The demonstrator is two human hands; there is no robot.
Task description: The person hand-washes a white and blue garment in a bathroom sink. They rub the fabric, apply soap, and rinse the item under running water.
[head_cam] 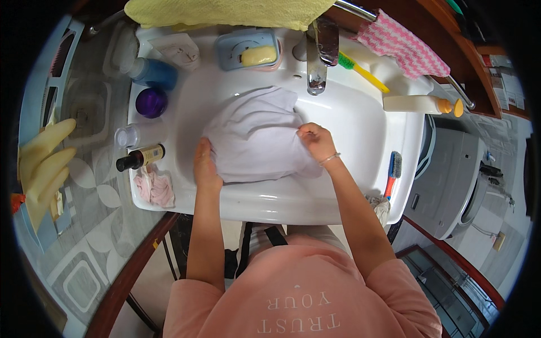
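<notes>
A white piece of fabric [258, 139] lies bunched and creased in the basin of a white ceramic sink [359, 131]. At its left edge my left hand [206, 162] grips the cloth, with the fingers partly hidden behind it. My right hand [316, 141], with a bracelet on the wrist, pinches the fabric's right side between thumb and fingers. Beyond the cloth the metal faucet [316, 72] reaches over the basin; no running water shows.
Left rim: a blue bottle [154, 74], a purple round container [151, 103], a dark bottle [141, 157], a pink cloth [155, 189]. Back: a soap dish [228, 50] with yellow soap [259, 55]. Right: a yellow-handled brush [365, 76], a white bottle [412, 104], a red-handled brush [393, 173].
</notes>
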